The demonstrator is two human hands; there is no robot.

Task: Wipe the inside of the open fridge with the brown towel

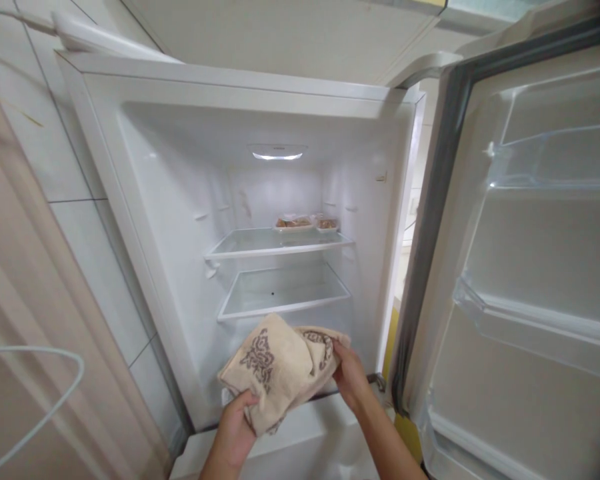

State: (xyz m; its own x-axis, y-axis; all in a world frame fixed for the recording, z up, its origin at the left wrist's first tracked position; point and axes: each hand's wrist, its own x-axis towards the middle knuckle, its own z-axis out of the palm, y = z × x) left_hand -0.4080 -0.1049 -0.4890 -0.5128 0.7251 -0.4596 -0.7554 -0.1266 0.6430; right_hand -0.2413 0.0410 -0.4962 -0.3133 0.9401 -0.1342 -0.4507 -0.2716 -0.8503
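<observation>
A beige cloth [285, 367] with dark brown patterns is bunched and folded between my two hands, in front of the open fridge [170, 267]. My left hand [236, 427] grips its lower left edge, thumb on top. At its right end, my right hand [349, 373] pinches the fabric; some of those fingers are hidden behind it. Beyond the cloth are two glass shelves, an upper shelf [250, 243] and a lower shelf [280, 293]. The cloth covers part of the fridge's lower inside.
On the upper shelf, at the back, sit a wrapped food tray [294, 223] and a smaller pack [326, 224]. The fridge door [540, 267] with clear racks stands wide at the right. A pinkish curtain [55, 300] and a pale cable [65, 393] are at the left.
</observation>
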